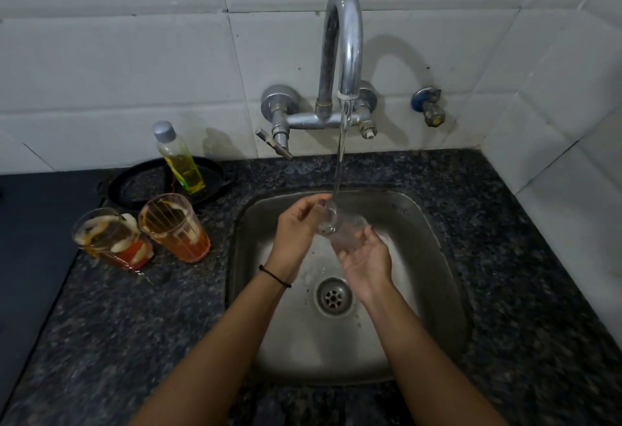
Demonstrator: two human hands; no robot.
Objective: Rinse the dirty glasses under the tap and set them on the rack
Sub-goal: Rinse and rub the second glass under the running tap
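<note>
a clear glass [340,228] lies tilted over the sink [432,257], under the stream from the tap [343,49]. the left hand [298,227] grips its upper end with curled fingers, and the right hand [365,259] cups its lower end, palm up. two dirty glasses [111,240] [175,227] stand touching on the desk [505,223], left of the sink.

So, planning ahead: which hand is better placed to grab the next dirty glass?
Probably left: the left hand sits nearer the two dirty glasses on the counter, while the right hand cradles the clear glass underneath.
</note>
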